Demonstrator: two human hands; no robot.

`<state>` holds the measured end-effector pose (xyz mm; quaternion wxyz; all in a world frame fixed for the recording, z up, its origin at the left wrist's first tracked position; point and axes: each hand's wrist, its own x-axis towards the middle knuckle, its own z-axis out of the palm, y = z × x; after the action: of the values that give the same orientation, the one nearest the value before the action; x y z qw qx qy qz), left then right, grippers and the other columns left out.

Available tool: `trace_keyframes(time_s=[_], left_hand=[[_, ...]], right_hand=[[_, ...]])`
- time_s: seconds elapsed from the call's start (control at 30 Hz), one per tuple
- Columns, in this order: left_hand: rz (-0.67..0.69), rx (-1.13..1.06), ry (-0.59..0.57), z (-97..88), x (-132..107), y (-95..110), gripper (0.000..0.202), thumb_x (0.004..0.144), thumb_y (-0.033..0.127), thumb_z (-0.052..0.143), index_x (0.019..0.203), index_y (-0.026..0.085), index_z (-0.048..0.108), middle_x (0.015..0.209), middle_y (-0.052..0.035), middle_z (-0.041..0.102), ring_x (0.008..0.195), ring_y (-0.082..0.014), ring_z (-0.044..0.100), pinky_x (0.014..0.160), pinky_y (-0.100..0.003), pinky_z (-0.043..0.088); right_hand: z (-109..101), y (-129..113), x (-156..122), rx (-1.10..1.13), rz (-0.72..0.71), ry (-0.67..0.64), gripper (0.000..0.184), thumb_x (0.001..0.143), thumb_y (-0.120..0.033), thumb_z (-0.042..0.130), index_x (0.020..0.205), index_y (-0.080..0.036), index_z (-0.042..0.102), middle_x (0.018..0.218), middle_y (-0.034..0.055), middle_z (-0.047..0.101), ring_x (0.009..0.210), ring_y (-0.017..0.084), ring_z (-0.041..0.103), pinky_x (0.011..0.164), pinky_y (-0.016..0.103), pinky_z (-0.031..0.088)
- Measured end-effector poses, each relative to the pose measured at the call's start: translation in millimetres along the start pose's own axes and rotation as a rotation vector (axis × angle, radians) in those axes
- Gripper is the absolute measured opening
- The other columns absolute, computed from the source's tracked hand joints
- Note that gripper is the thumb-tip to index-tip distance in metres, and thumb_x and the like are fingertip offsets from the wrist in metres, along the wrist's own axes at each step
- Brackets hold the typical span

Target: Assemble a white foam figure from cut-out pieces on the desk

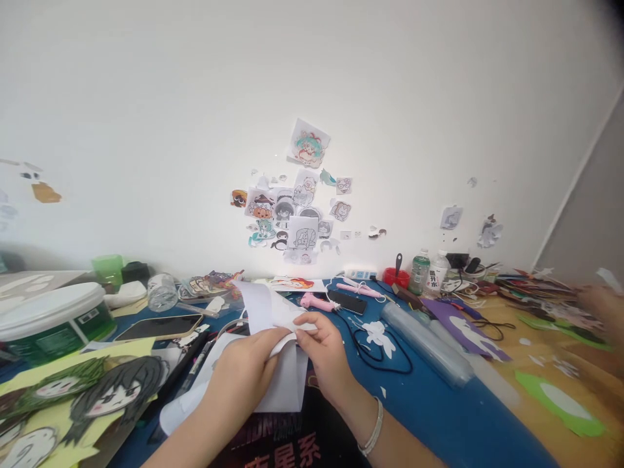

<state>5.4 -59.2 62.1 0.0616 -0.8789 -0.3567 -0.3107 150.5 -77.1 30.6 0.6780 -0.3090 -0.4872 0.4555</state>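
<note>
My left hand (246,370) and my right hand (325,351) meet over a white sheet of paper (266,305) above the blue table mat (439,409). Both hands pinch the paper's edge, thumbs and fingers pressed together on it. The sheet curls up behind my fingers and more white paper hangs below them. A bead bracelet (373,429) circles my right wrist. A pink tool (316,301) lies just beyond my right hand.
A phone (158,326) and a green tub with a white lid (49,322) are at left, cartoon cut-outs (73,396) at front left. A clear plastic tube (426,343), bottles (420,272), a black cable (385,364) and paper scraps lie at right. Stickers (297,208) cover the wall.
</note>
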Motion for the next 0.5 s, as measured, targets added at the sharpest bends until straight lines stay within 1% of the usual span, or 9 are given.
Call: trace_keyframes(time_s=[0.1, 0.23, 0.33, 0.43, 0.5], left_hand=[[0.095, 0.031, 0.107, 3.0, -1.5, 0.5, 0.037, 0.072, 0.01, 0.033, 0.093, 0.019, 0.063, 0.081, -0.0037, 0.071, 0.065, -0.0181, 0.066, 0.055, -0.025, 0.048], [0.191, 0.067, 0.212, 3.6, -1.7, 2.0, 0.036, 0.071, 0.007, 0.032, 0.089, 0.017, 0.062, 0.075, -0.0044, 0.071, 0.059, -0.0167, 0.065, 0.051, -0.023, 0.048], [0.255, 0.085, 0.265, 3.8, -1.4, 2.7, 0.033, 0.075, 0.009, 0.031, 0.086, 0.016, 0.061, 0.072, -0.0055, 0.071, 0.056, -0.0158, 0.065, 0.049, -0.022, 0.048], [0.304, 0.112, 0.332, 5.8, -2.3, 2.3, 0.03, 0.079, 0.01, 0.031, 0.089, 0.015, 0.059, 0.072, -0.0065, 0.07, 0.055, -0.0153, 0.065, 0.049, -0.022, 0.049], [0.33, 0.124, 0.355, 7.5, -3.2, 1.8, 0.029, 0.079, 0.01, 0.031, 0.092, 0.015, 0.057, 0.072, -0.0065, 0.07, 0.055, -0.0151, 0.064, 0.049, -0.022, 0.048]], right_hand=[[2.6, 0.7, 0.0, 0.133, 0.055, 0.021, 0.027, 0.067, -0.033, 0.068, 0.084, -0.017, 0.055, 0.058, -0.0034, 0.058, 0.048, 0.008, 0.049, 0.047, 0.017, 0.037], [6.1, 1.6, -1.0, 0.234, 0.089, 0.022, 0.028, 0.065, -0.032, 0.07, 0.083, -0.017, 0.054, 0.056, -0.0032, 0.057, 0.047, 0.008, 0.049, 0.046, 0.017, 0.037], [7.0, 1.3, -0.9, 0.308, 0.088, 0.004, 0.029, 0.065, -0.029, 0.071, 0.084, -0.017, 0.053, 0.06, -0.0023, 0.059, 0.051, 0.009, 0.052, 0.05, 0.018, 0.039], [6.6, 0.3, -0.3, 0.372, 0.097, -0.025, 0.03, 0.066, -0.027, 0.071, 0.088, -0.017, 0.053, 0.068, -0.0008, 0.062, 0.058, 0.009, 0.056, 0.057, 0.018, 0.042], [6.4, -0.4, -0.2, 0.4, 0.108, -0.04, 0.03, 0.067, -0.026, 0.071, 0.09, -0.017, 0.053, 0.072, 0.0002, 0.063, 0.063, 0.01, 0.058, 0.06, 0.018, 0.042]])
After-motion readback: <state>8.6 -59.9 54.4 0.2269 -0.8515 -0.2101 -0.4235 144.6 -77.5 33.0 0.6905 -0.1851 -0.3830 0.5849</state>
